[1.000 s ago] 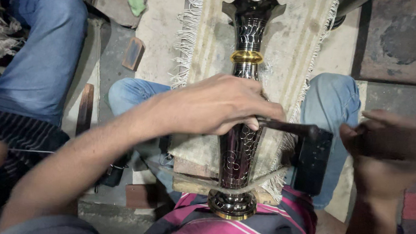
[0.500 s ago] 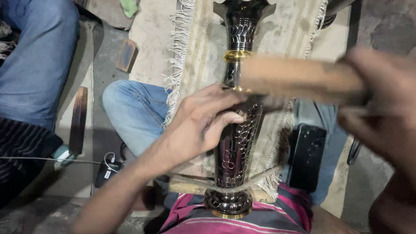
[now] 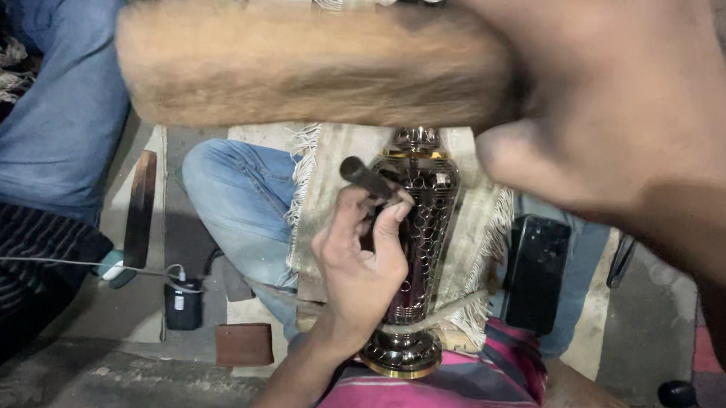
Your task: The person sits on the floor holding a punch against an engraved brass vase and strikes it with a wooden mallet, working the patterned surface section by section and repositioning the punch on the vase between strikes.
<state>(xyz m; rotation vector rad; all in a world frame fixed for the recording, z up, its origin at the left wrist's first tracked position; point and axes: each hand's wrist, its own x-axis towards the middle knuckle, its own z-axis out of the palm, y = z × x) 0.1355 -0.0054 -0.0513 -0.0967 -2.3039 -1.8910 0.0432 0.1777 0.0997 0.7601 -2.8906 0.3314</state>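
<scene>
Dark engraved metal vase [image 3: 417, 234] lying on fringed beige cloth [image 3: 330, 184] | left hand [image 3: 362, 264] clamped on dark chisel [image 3: 369, 179], vase's 9 o'clock | right hand [image 3: 613, 103] clamped on blurred wooden mallet [image 3: 313, 66], 12 o'clock

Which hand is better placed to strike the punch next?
Right, most likely. The right hand holds the blurred brown wooden mallet raised above the work. The left hand is occupied, its fingers pinching the short dark metal punch against the dark engraved metal vase.

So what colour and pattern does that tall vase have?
Dark glossy vase with a fine scale-like engraved net, gold bands at neck and foot; only the head view shows it.
</scene>
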